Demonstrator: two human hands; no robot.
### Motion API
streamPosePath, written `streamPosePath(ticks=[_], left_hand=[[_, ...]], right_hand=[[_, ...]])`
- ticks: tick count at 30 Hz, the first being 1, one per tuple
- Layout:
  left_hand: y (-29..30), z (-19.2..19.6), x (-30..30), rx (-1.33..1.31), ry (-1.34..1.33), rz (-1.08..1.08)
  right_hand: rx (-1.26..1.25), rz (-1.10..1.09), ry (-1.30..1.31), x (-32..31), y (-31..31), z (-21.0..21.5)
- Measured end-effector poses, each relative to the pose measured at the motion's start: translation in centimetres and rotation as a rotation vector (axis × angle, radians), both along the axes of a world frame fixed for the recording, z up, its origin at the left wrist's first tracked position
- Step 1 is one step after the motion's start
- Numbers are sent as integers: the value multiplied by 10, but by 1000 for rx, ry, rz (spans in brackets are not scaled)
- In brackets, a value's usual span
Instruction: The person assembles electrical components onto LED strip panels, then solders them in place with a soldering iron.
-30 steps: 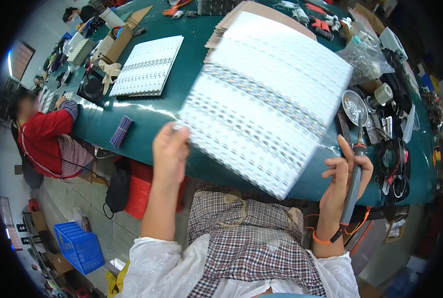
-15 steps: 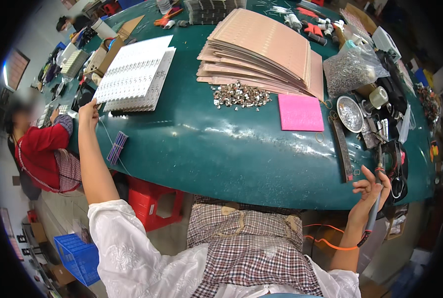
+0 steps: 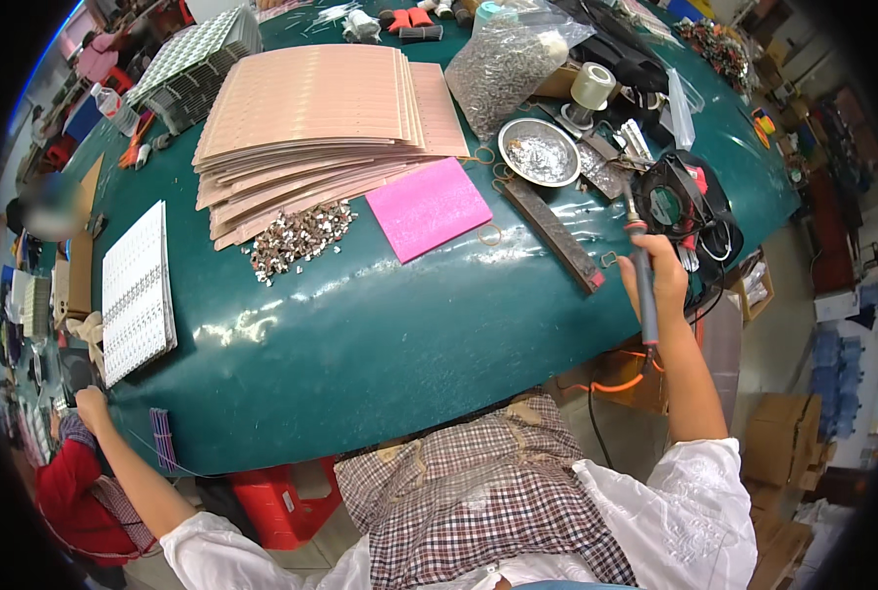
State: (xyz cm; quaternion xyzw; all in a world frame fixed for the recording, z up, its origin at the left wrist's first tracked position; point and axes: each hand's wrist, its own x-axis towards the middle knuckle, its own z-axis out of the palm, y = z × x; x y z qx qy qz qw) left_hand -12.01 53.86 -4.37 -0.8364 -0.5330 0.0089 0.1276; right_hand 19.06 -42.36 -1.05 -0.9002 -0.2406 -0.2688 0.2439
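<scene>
My right hand [image 3: 669,280] is wrapped round the grey handle of a soldering iron [image 3: 645,295], its tip upward beside a dark metal block [image 3: 604,179]. An orange cable [image 3: 621,383] trails from the handle. Far to the left, my left hand [image 3: 91,408] is closed by the lower corner of a stack of white panels [image 3: 139,290]; what its fingers hold is too small to make out. A thin wire runs near that forearm, past a tied bundle of purple strips [image 3: 163,440] at the table edge.
On the green table [image 3: 360,364] are pinkish boards [image 3: 311,98], a heap of small metal parts [image 3: 296,241], a pink pad [image 3: 431,209], a dark bar [image 3: 555,236], a metal dish [image 3: 539,152] and a bag of parts [image 3: 508,69]. A person in red [image 3: 80,501] sits at left.
The view has swung to the right. My right hand has brought the soldering iron up to the metal block, its fingers now closer round the handle. My left hand stays near the white panels' corner.
</scene>
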Motion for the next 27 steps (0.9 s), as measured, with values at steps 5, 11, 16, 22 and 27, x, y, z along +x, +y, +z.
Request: streamPosePath(ticks=[5, 11, 16, 22, 27], left_hand=[[-57, 72, 49, -139, -385, -167], [-214, 93, 210, -455, -703, -673], [-315, 97, 306, -275, -573, -691], [-340, 90, 365, -234, -733, -616], [-321, 82, 380, -500, -663, -547]], right_hand=[[-240, 48, -40, 22, 1, 0], [-477, 2, 33, 43, -26, -17], [-577, 68, 31, 43, -25, -14], [-487, 98, 21, 46, 17, 32], [88, 412, 378, 91, 130, 47]])
